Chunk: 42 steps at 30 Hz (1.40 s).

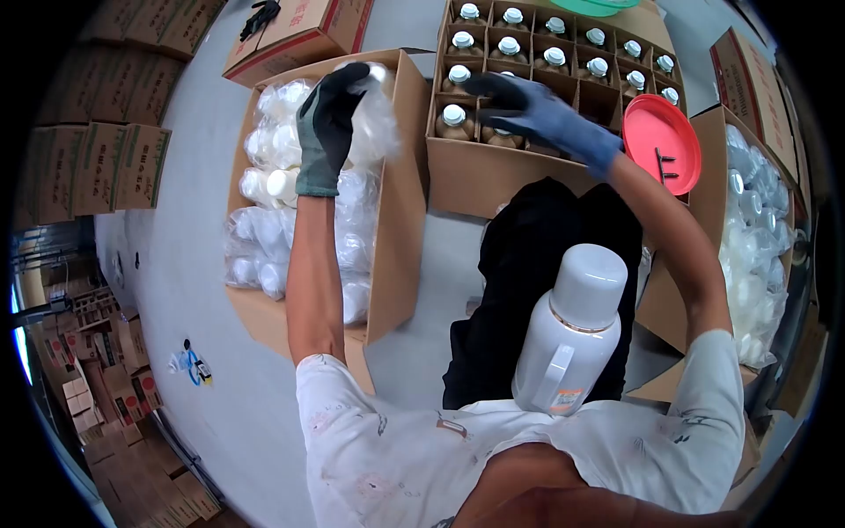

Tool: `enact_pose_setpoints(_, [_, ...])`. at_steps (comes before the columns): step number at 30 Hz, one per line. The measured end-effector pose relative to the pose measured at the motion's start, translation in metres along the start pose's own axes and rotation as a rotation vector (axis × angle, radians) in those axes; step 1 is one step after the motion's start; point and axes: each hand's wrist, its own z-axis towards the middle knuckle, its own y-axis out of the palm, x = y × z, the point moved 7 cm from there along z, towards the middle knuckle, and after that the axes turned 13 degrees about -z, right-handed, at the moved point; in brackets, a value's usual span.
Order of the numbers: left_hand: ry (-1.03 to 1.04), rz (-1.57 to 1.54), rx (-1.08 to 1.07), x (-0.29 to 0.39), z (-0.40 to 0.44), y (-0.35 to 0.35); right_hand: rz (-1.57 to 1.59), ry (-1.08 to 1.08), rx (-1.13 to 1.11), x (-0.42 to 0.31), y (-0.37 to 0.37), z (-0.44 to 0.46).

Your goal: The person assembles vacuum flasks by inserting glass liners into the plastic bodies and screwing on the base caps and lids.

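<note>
My left hand [330, 132], in a dark glove with a green-grey cuff, is over a carton [400, 194] of plastic-wrapped white items [273, 185]. Its fingers are closed on a blurred clear plastic bag [376, 128] hanging at their right side. My right hand [532, 110], in a blue-grey glove, has its fingers spread over a divided carton [502, 180] of brown bottles with white caps [454, 114]; nothing shows between them. A white flask [572, 339] with a domed lid and a handle rests on my lap.
A red tray [673, 132] with small black pieces lies at the divided carton's right corner. Farther right, another carton [664, 299] holds wrapped white items. A green basin [594, 5] is at the top edge. Stacked cartons [97, 167] stand on the left.
</note>
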Motion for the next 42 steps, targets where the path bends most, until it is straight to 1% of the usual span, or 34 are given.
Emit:
enact_pose_setpoints(1, [0.031,0.122,-0.069,0.013,0.003,0.024,-0.107,-0.013,0.011,-0.002,0.015,0.025])
enact_pose_setpoints(2, [-0.005,-0.057,-0.043,0.012,0.007,0.035,-0.037,-0.100,0.015,-0.006,0.033,0.051])
enact_pose_setpoints(3, [-0.041,-0.235,-0.018,0.012,0.011,0.044,0.088,0.167,-0.092,-0.028,0.037,0.052])
enact_pose_setpoints(4, [-0.016,-0.338,-0.055,0.020,0.014,0.054,0.148,0.219,-0.221,-0.026,0.054,0.073])
enact_pose_setpoints(5, [0.005,-0.411,-0.079,0.025,0.018,0.059,0.222,0.233,-0.170,-0.015,0.064,0.093])
enact_pose_setpoints(7, [-0.005,-0.477,-0.102,0.038,0.021,0.074,0.706,0.224,-0.043,-0.009,0.044,0.096])
enact_pose_setpoints(8, [0.037,-0.399,-0.074,0.042,0.021,0.068,0.779,0.276,0.062,0.000,0.031,0.101])
enact_pose_setpoints(9, [0.083,-0.324,-0.046,0.046,0.020,0.061,1.023,0.212,0.059,0.005,0.011,0.097])
enact_pose_setpoints(10, [0.128,-0.255,-0.018,0.047,0.019,0.054,1.062,0.197,0.170,0.006,-0.014,0.085])
enact_pose_setpoints(11, [0.194,0.093,-0.064,0.042,0.012,0.042,1.263,0.134,-0.003,0.048,-0.031,0.088])
enact_pose_setpoints(12, [0.219,0.266,-0.100,0.042,0.004,0.043,1.440,0.101,-0.194,0.090,-0.048,0.088])
enact_pose_setpoints(13, [0.188,0.293,-0.128,0.035,-0.005,0.048,1.449,0.192,-0.087,0.068,-0.061,0.069])
enact_pose_setpoints(16, [0.150,0.347,-0.238,0.002,-0.020,0.070,1.537,0.230,-0.021,0.040,-0.101,0.040])
enact_pose_setpoints(17, [0.232,0.490,-0.297,-0.009,-0.024,0.084,1.519,0.289,0.151,0.041,-0.109,0.034])
enact_pose_setpoints(19, [0.192,0.286,-0.310,-0.019,-0.035,0.136,1.468,0.403,0.490,-0.001,-0.112,0.018])
enact_pose_setpoints(20, [0.288,0.455,-0.220,-0.036,-0.027,0.143,1.252,0.087,0.097,0.000,-0.111,0.014])
enact_pose_setpoints(21, [0.181,0.412,-0.114,-0.048,-0.018,0.149,1.258,0.178,0.237,-0.002,-0.100,0.007])
enact_pose_setpoints(23, [-0.037,0.317,0.092,-0.064,-0.009,0.166,1.025,0.004,0.033,0.011,-0.088,-0.006])
enact_pose_setpoints(24, [0.020,-0.134,0.218,-0.061,-0.009,0.179,0.554,-0.190,0.097,0.009,-0.086,-0.018])
enact_pose_setpoints(25, [-0.014,-0.322,0.191,-0.067,-0.012,0.189,0.093,-0.339,0.245,0.000,-0.083,-0.032])
enact_pose_setpoints(26, [-0.059,-0.507,0.162,-0.074,-0.019,0.197,-0.304,-0.289,0.279,0.003,-0.080,-0.050])
enact_pose_setpoints(27, [-0.100,-0.581,0.124,-0.080,-0.028,0.199,-0.694,-0.221,0.301,0.000,-0.075,-0.072])
enact_pose_setpoints(28, [-0.138,-0.585,0.061,-0.082,-0.040,0.192,-0.470,-0.063,0.251,-0.004,-0.083,-0.094])
enact_pose_setpoints(29, [-0.194,-0.603,0.009,-0.085,-0.053,0.184,-0.322,-0.008,0.336,0.059,-0.090,-0.119])
enact_pose_setpoints(30, [-0.271,-0.659,-0.029,-0.089,-0.069,0.175,-0.389,0.037,0.403,0.056,-0.096,-0.147])
enact_pose_setpoints(31, [-0.459,-0.930,0.052,-0.093,-0.089,0.173,-0.454,0.084,0.463,0.050,-0.102,-0.175])
enact_pose_setpoints(33, [-0.486,-0.591,0.025,-0.088,-0.143,0.180,-0.608,0.090,0.450,0.043,-0.088,-0.225])
enact_pose_setpoints(34, [-0.647,-0.801,0.022,-0.109,-0.169,0.179,-0.514,0.133,0.529,0.034,-0.085,-0.241])
enact_pose_setpoints(35, [-0.462,-0.524,-0.086,-0.111,-0.185,0.169,-0.421,0.173,0.607,0.024,-0.081,-0.257])
enact_pose_setpoints(36, [-0.270,-0.239,-0.137,-0.107,-0.200,0.164,-0.513,0.191,0.672,0.015,-0.074,-0.273])
enact_pose_setpoints(37, [-0.440,-0.574,-0.079,-0.110,-0.213,0.163,-0.607,0.209,0.739,0.004,-0.065,-0.288])
enact_pose_setpoints(39, [-0.699,-0.578,-0.169,-0.097,-0.246,0.168,-0.733,0.252,0.761,-0.024,-0.038,-0.318])
enact_pose_setpoints(41, [-0.751,-0.548,-0.464,-0.044,-0.257,0.210,-0.648,0.178,0.768,-0.070,-0.025,-0.338])
enact_pose_setpoints(42, [-0.761,-0.527,-0.615,-0.017,-0.263,0.230,-0.719,0.085,0.775,-0.081,-0.009,-0.350])
